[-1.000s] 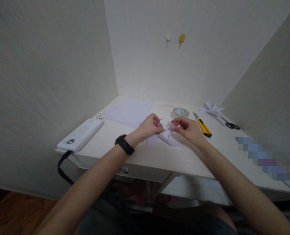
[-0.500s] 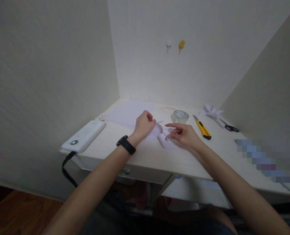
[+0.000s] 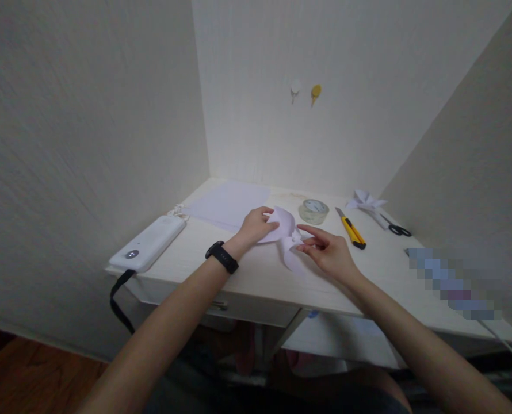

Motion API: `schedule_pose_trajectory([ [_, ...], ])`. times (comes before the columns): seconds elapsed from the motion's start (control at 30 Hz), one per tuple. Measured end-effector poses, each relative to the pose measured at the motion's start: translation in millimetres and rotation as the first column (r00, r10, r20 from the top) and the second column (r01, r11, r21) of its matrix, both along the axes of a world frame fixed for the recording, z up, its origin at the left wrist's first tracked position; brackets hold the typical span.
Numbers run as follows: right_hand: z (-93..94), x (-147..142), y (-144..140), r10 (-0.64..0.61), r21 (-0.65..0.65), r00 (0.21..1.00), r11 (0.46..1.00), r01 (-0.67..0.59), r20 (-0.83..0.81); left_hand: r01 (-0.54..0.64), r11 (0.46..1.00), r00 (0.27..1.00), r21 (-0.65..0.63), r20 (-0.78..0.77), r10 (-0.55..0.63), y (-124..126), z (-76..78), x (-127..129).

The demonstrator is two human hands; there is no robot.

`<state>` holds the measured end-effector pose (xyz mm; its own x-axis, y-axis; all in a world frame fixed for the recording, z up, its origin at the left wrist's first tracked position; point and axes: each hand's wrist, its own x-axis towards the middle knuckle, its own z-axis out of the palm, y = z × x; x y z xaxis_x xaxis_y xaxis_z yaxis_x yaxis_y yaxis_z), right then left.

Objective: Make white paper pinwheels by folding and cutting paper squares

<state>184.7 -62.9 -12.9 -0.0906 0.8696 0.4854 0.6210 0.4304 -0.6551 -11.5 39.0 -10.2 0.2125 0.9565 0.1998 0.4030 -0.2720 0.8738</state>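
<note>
curled paper [image 3: 286,220] in left hand [image 3: 255,226]

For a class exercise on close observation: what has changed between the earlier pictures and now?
The left hand, curled half a second ago, now holds the left blade of the folded paper, which has lifted upward. The thin white stick near that hand has gone from sight. The right hand stays at the paper's middle; the tape roll, yellow cutter and scissors keep their places, the view merely shifting slightly.
</note>
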Motion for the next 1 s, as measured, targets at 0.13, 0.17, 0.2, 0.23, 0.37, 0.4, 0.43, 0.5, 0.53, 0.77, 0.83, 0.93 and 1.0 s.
schedule_pose_trajectory([
  [0.13,24.6,2,-1,0.125,-0.094,0.909,0.991,-0.095,0.398,0.019,0.995,0.991,0.099,-0.13,-0.006,-2,-0.8,-2],
  [0.17,32.2,0,0,0.129,-0.097,0.871,0.991,-0.094,0.474,0.049,0.992,0.986,0.12,-0.166,-0.029,-3,-0.4,-2],
  [0.2,39.4,-2,2,0.122,-0.093,0.831,0.992,-0.085,0.542,0.074,0.988,0.98,0.137,-0.196,-0.046,-4,0.0,-2],
  [0.23,46.0,-4,4,0.114,-0.092,0.79,0.993,-0.074,0.603,0.095,0.984,0.973,0.15,-0.222,-0.06,-4,0.5,-1],
  [0.37,62.5,-16,17,0.138,-0.138,0.615,0.989,-0.047,0.776,0.112,0.979,0.949,0.171,-0.311,-0.054,-7,2.2,0],
  [0.4,64.3,-18,19,0.154,-0.157,0.584,0.987,-0.046,0.797,0.106,0.98,0.944,0.169,-0.326,-0.046,-7,2.5,1],
  [0.43,65.4,-20,21,0.167,-0.174,0.562,0.984,-0.043,0.81,0.101,0.981,0.941,0.167,-0.337,-0.039,-7,2.7,1],
  [0.5,66.2,-20,24,0.185,-0.196,0.548,0.98,-0.038,0.816,0.085,0.982,0.935,0.167,-0.353,-0.02,-7,2.6,1],
  [0.53,65.9,-19,25,0.197,-0.21,0.555,0.977,-0.042,0.808,0.079,0.982,0.933,0.169,-0.36,-0.013,-7,2.3,0],
  [0.77,49.7,4,38,0.398,-0.4,0.791,0.891,-0.214,0.464,0.047,0.978,0.911,0.201,-0.41,0.041,-3,0.8,-4],
  [0.83,41.0,11,43,0.407,-0.399,0.853,0.877,-0.266,0.327,-0.008,0.98,0.907,0.201,-0.41,0.091,-2,1.3,-6],
  [0.93,29.8,17,46,0.408,-0.323,0.885,0.888,-0.327,0.224,-0.075,0.977,0.902,0.198,-0.403,0.151,-3,3.6,-8],
  [1.0,25.0,18,46,0.416,-0.234,0.881,0.901,-0.366,0.224,-0.112,0.97,0.894,0.216,-0.405,0.193,-6,6.4,-10],
])
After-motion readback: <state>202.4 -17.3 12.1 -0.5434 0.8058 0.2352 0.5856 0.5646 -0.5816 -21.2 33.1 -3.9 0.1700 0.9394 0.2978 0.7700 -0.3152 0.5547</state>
